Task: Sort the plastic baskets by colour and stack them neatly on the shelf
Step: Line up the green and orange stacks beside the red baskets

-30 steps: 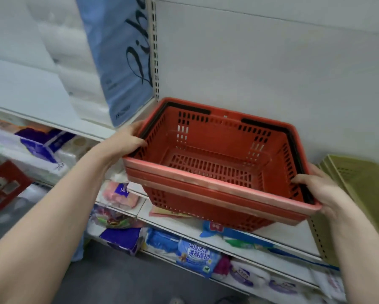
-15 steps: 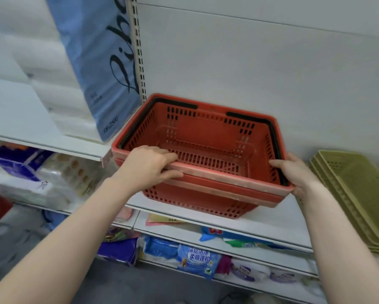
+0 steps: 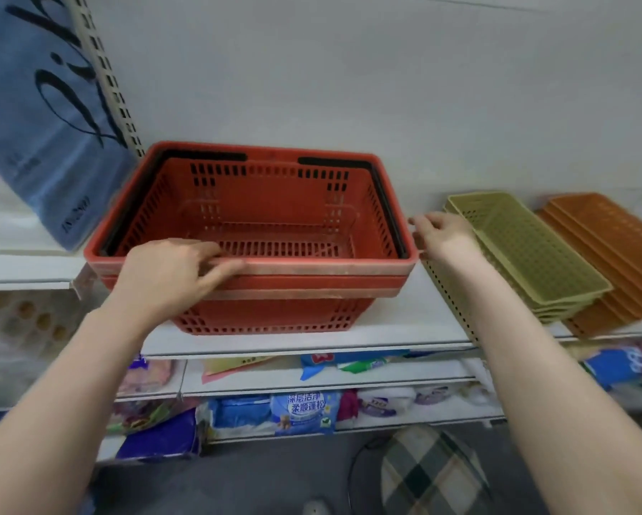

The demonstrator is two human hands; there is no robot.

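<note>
Red baskets (image 3: 260,224) sit on the shelf (image 3: 405,314), long side running left to right, open tops up.

Two red baskets are nested, by the two rims you can see. Your left hand (image 3: 171,269) rests on the front rim, fingers over the edge, not closed tight. Your right hand (image 3: 442,232) is open, just beside the right rim, by the green trays (image 3: 527,250). Orange trays (image 3: 609,247) are stacked further right; I can't count either tray stack.
</note>
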